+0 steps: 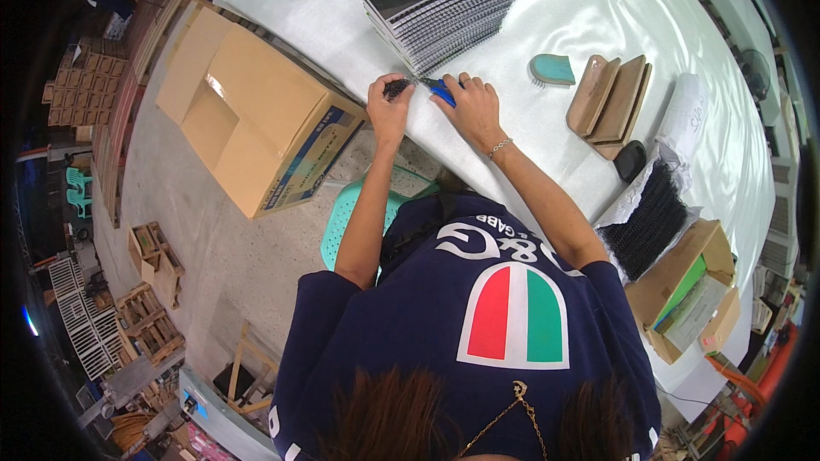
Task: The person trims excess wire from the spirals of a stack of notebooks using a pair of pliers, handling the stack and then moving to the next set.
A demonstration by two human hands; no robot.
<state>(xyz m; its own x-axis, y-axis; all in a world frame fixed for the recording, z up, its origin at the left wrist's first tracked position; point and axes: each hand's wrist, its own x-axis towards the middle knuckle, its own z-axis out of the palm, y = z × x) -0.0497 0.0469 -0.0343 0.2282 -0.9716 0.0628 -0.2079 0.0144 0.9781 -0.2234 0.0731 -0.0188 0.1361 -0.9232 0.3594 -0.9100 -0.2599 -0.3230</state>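
My left hand is closed around a small dark bundle that looks like black binding coils, at the near edge of the white-covered table. In my right hand are blue-handled pliers. Their jaws point left and meet the end of the bundle; the exact contact is too small to make out. Just beyond both hands stands a tall stack of spiral-bound books with black covers, their coil edges facing me.
A large cardboard box stands left of the table, near a teal stool. To the right lie a teal brush, brown wooden blocks, a black rounded object, wrapped black coils and a small open carton.
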